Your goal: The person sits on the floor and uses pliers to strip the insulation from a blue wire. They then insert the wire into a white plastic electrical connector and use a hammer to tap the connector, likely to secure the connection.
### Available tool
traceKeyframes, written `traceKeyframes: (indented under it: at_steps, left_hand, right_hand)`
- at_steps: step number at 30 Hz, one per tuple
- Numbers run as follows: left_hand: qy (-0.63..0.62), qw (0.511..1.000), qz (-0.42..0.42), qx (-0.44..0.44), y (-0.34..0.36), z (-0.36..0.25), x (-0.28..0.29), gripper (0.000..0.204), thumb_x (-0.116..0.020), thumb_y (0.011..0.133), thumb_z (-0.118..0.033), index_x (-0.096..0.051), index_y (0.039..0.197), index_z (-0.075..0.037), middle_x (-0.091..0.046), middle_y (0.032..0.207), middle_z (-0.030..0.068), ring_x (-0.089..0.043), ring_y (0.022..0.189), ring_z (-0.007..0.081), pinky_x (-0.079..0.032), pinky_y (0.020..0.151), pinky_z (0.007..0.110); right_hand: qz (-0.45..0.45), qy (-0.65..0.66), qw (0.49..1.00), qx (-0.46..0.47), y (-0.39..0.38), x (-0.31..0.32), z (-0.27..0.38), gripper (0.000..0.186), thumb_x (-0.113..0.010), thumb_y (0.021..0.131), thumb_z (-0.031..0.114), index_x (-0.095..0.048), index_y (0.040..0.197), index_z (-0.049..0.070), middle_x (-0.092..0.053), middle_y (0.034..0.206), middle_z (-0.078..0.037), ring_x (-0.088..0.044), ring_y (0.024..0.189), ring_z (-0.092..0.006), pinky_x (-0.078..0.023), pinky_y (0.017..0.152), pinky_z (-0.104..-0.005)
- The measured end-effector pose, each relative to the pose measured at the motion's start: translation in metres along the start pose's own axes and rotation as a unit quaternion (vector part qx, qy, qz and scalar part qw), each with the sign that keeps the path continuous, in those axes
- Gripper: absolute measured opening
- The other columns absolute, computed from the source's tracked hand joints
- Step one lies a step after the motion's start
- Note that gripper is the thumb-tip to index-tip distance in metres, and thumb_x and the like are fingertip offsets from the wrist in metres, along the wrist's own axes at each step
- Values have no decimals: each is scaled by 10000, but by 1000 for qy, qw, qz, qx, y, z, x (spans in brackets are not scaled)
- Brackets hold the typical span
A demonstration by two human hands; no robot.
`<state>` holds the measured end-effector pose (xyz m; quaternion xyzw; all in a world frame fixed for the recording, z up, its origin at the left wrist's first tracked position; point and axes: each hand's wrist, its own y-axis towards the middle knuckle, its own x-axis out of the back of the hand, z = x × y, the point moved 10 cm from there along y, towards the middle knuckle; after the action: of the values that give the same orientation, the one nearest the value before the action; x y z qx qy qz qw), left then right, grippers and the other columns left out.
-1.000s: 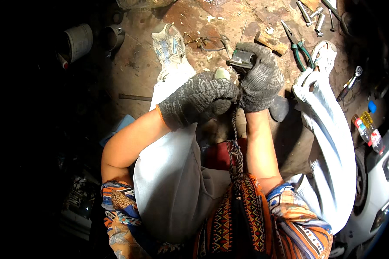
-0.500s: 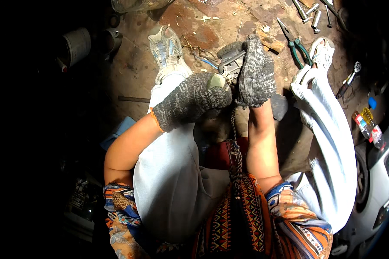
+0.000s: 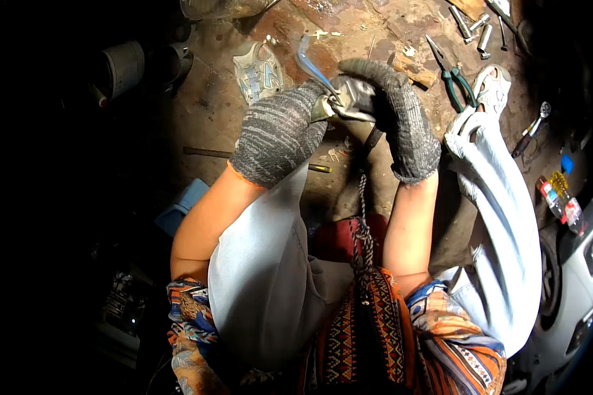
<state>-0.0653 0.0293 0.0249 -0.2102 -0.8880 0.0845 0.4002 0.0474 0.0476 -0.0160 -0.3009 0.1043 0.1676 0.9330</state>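
Both my hands wear dark grey knit gloves. With its fingers curled, my left hand (image 3: 277, 135) grips a small pale greenish piece (image 3: 320, 108) against the left end of a metal part (image 3: 357, 99). Around the right side of this part wraps my right hand (image 3: 412, 128), hiding much of it. A bent blue wire or hose (image 3: 316, 71) sticks up and to the left from the part. The exact kind of the metal part cannot be made out. Below the hands, a yellow-and-black tool handle (image 3: 321, 168) lies on the ground.
Green-handled long-nose pliers (image 3: 456, 84), metal sockets (image 3: 485, 39) and a ratchet (image 3: 540, 113) lie to the right, beyond a wood scrap (image 3: 415, 70). A plastic bottle (image 3: 563, 199) lies beside a white car (image 3: 583, 283). At left are a rod (image 3: 206, 152) and blue container (image 3: 183, 204).
The metal part has turned, and its blue wire now points up and left. My right hand, stretched out earlier, has curled around the part. The yellow-and-black handle has come into view.
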Motion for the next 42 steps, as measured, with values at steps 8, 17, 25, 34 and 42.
traceKeyframes:
  at_steps: [8,17,25,34,42]
  left_hand:
    - [43,996,-32,-74,-3,-5,-1,211,-652,697,-180,-627,866,-56,-616,780,134,-593,708,326,-478,618,407]
    - [-119,990,-70,16,3,2,-3,267,-664,723,-87,-600,968,-4,-629,844,150,-622,782,264,-489,699,339]
    - [-391,910,-78,116,5,13,-32,216,-603,797,-153,-589,984,-48,-606,929,127,-596,870,272,-469,738,351]
    - [-230,969,-61,62,9,21,-31,224,-590,758,-125,-578,958,-26,-607,861,157,-593,816,315,-470,702,376]
    - [20,997,6,-79,-2,9,-27,200,-529,818,-208,-588,900,-37,-597,842,155,-583,767,332,-466,683,410]
  right_hand:
    - [-49,-241,965,89,6,-25,17,185,-720,744,149,-651,843,8,-636,749,-39,-578,724,-100,-477,666,-263]
    - [-271,249,928,67,-13,-9,-33,207,-529,908,224,-562,865,24,-591,756,-35,-572,701,-144,-463,649,-291]
    - [-295,327,892,100,-15,-11,-19,241,-398,971,216,-474,801,64,-508,761,-37,-527,734,-161,-454,775,-334]
    - [-328,1,938,115,-20,-1,5,205,-555,904,218,-611,893,21,-609,749,-40,-552,678,-117,-444,628,-268]
    - [-135,-376,915,51,6,-15,2,334,-546,869,343,-664,884,30,-626,749,-198,-619,693,-327,-467,621,-396]
